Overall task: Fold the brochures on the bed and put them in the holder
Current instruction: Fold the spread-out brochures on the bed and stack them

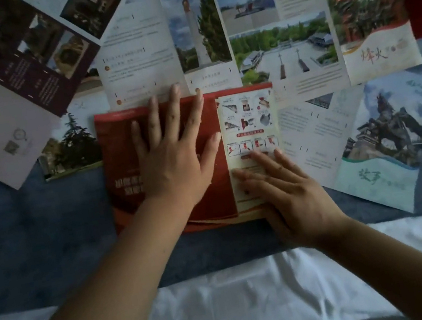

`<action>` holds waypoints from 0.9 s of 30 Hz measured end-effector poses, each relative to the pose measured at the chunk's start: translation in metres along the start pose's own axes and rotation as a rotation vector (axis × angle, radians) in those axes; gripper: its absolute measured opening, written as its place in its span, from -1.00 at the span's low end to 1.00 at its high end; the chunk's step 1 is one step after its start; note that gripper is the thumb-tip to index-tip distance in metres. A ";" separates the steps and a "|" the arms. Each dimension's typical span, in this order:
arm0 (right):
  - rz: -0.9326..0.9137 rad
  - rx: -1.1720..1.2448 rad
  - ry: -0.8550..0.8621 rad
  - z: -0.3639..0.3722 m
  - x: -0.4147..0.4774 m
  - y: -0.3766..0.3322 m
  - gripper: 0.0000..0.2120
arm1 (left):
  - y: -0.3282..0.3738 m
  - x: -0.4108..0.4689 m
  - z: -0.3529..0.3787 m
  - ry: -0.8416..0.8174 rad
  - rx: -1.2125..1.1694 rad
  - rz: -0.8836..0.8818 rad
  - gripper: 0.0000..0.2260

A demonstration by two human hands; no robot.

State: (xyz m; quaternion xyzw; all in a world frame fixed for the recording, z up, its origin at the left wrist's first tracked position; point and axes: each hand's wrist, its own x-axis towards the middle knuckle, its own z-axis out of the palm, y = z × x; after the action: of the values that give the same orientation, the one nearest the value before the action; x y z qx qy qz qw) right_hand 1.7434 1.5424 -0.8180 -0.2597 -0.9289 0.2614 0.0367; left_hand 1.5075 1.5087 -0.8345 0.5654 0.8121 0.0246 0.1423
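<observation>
Left hand (175,154) and right hand (279,190), both flat, press the red brochure (120,158); its crease, apparently unset, may spring open.

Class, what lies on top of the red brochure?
Two flat hands: left hand on the red panel of the red folded paper brochure, right hand on its cream panel. Print beneath both palms is covered.

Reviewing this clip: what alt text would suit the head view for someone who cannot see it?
Both hands press flat on a partly folded red brochure on a blue bed cover, the left hand on its red panel, the right hand on its cream illustrated panel. Other unfolded brochures lie spread around it.
</observation>
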 end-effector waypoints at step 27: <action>0.515 -0.229 -0.070 0.058 0.061 -0.092 -0.12 | -0.070 -0.112 -0.002 0.087 -0.431 -0.395 -0.22</action>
State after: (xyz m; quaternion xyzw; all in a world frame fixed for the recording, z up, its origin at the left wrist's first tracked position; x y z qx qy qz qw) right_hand 1.6368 1.4790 -0.8260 -0.4803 -0.8566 0.1640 -0.0924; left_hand 1.4789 1.3806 -0.8235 0.3515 0.8878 0.1927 0.2263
